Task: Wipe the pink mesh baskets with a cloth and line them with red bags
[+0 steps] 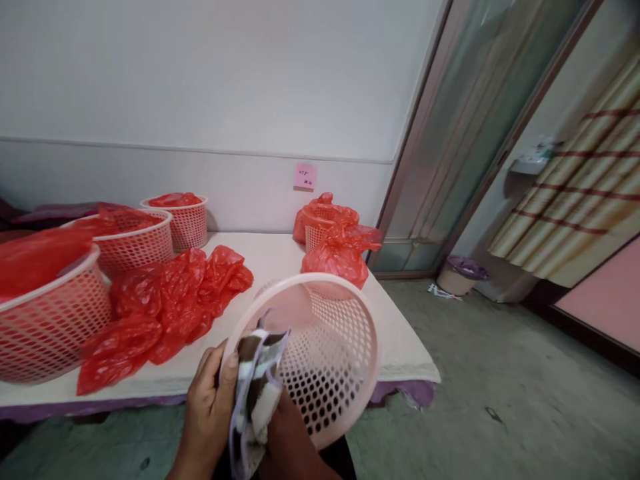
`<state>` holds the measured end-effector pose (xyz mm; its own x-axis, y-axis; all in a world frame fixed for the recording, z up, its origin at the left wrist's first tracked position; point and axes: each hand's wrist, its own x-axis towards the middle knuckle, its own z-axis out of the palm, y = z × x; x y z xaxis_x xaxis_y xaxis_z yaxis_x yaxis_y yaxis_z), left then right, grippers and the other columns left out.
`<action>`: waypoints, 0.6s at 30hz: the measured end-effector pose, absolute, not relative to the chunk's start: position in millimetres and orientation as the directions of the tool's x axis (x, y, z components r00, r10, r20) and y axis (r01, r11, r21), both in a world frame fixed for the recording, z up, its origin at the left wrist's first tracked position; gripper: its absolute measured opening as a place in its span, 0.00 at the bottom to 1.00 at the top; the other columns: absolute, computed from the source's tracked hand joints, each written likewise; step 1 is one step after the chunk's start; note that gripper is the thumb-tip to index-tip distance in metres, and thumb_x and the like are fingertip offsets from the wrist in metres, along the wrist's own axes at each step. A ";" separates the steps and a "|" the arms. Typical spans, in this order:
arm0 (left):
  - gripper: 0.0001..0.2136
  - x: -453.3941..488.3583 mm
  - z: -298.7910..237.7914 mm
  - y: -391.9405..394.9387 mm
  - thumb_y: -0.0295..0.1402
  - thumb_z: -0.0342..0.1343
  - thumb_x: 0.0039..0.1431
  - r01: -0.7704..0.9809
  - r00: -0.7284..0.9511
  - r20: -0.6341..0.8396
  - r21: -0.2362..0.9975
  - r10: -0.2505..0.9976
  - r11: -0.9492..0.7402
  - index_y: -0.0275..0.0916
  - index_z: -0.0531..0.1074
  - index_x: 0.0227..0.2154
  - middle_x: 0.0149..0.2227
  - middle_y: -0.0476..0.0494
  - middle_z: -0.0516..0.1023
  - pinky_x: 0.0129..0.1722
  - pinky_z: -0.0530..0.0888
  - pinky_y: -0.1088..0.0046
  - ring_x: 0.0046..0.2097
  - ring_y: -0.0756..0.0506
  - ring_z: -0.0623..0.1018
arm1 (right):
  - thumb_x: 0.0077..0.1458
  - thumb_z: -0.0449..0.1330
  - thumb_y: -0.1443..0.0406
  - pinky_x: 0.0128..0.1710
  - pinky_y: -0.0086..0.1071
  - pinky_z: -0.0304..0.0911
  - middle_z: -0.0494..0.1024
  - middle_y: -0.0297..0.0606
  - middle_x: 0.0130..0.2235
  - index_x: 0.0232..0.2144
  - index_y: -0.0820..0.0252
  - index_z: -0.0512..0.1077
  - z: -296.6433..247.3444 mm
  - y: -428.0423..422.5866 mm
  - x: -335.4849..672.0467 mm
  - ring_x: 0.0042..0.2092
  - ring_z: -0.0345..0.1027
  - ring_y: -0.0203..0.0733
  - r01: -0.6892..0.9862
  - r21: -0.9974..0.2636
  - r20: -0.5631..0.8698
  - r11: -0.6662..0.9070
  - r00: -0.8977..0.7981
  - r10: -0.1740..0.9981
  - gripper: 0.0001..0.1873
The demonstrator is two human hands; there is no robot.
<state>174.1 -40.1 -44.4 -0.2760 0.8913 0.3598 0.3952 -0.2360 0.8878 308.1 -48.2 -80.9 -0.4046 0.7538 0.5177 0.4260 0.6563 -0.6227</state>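
Observation:
A pink perforated plastic basket (345,320) is tilted in front of me with its mouth turned towards me. At the near left of its rim, my left hand (213,390) is closed, thumb inside and fingers outside. My right hand (290,427) is at the basket's mouth, closed on a folded cloth (257,380) patterned in brown, white and pale blue with lilac edging. The cloth lies against the left inner wall and hides most of the right fingers.
Crumpled red plastic bags (175,300) lie on the white-covered table (400,340). Bag-lined pink baskets (50,327) stand at left; red-bagged baskets (333,233) stand at the back right. A pink note (305,177) is on the wall. A bin (457,277) stands on the floor.

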 end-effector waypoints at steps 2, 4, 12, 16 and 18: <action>0.11 167.4 -43.1 -39.1 0.42 0.47 0.67 0.499 -0.242 0.462 0.814 0.853 -0.299 0.44 0.71 0.42 0.37 0.50 0.70 0.44 0.66 0.73 0.42 0.47 0.72 | 0.58 0.58 0.67 0.51 0.41 0.67 0.74 0.39 0.54 0.56 0.49 0.67 -94.4 -44.5 309.6 0.53 0.68 0.48 0.467 -0.581 0.482 0.666 -0.462 0.744 0.23; 0.10 162.2 -41.7 -37.7 0.39 0.47 0.67 0.548 -0.200 0.523 0.761 0.829 -0.347 0.44 0.71 0.42 0.36 0.51 0.69 0.42 0.67 0.74 0.40 0.48 0.71 | 0.60 0.57 0.68 0.51 0.41 0.67 0.76 0.40 0.51 0.54 0.50 0.70 -108.7 -35.4 315.0 0.52 0.69 0.48 0.561 -0.520 0.402 0.644 -0.504 0.764 0.20; 0.12 173.5 -43.8 -42.1 0.32 0.46 0.68 0.602 -0.002 0.610 0.633 0.792 -0.487 0.44 0.67 0.52 0.38 0.50 0.69 0.44 0.68 0.77 0.42 0.50 0.73 | 0.59 0.52 0.74 0.46 0.52 0.66 0.76 0.61 0.45 0.44 0.70 0.76 -129.6 44.7 350.1 0.49 0.70 0.59 0.929 -0.169 0.061 0.329 -0.323 0.944 0.15; 0.14 176.2 -42.9 -41.1 0.31 0.46 0.68 0.619 0.061 0.642 0.576 0.764 -0.534 0.43 0.66 0.54 0.38 0.49 0.69 0.45 0.68 0.77 0.42 0.50 0.73 | 0.59 0.52 0.71 0.48 0.47 0.65 0.76 0.58 0.46 0.45 0.68 0.75 -125.0 51.9 349.0 0.49 0.70 0.55 0.910 -0.226 0.064 0.349 -0.343 0.937 0.15; 0.13 172.9 -41.1 -37.4 0.31 0.47 0.68 0.644 0.062 0.660 0.547 0.749 -0.535 0.43 0.67 0.53 0.38 0.49 0.69 0.45 0.68 0.77 0.42 0.50 0.73 | 0.56 0.57 0.68 0.48 0.40 0.65 0.77 0.51 0.47 0.45 0.62 0.75 -120.8 35.9 348.2 0.48 0.70 0.51 0.866 -0.282 0.070 0.413 -0.410 0.909 0.14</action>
